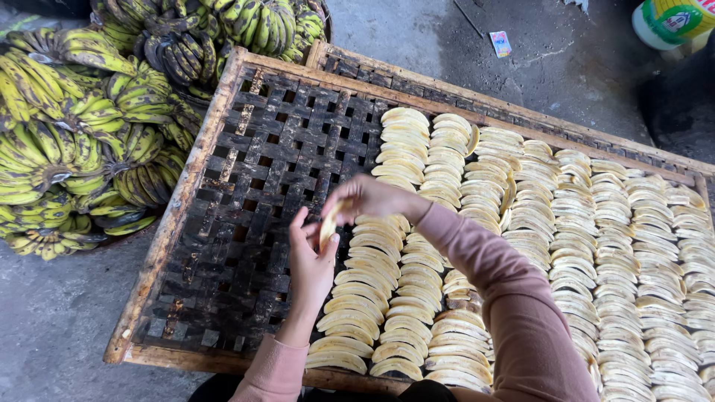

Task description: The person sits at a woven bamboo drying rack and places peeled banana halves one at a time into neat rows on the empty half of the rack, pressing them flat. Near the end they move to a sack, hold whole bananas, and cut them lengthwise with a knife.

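Observation:
My left hand (309, 260) and my right hand (365, 197) meet above the middle of a woven bamboo drying tray (246, 171). Between them is a thin pale yellow banana slice (328, 223); both hands grip it, the left at its lower end, the right fingers at its top. Rows of similar banana slices (521, 223) cover the tray's right half in overlapping columns. The nearest column of slices (357, 298) lies just right of my left hand. The left half of the tray shows bare dark weave. Both arms wear pink sleeves.
A large heap of green-yellow banana bunches (82, 126) lies on the concrete floor left of the tray. The tray's wooden frame (160, 238) edges the weave. A small card (500, 42) and a white-green container (674, 22) are on the floor at the far side.

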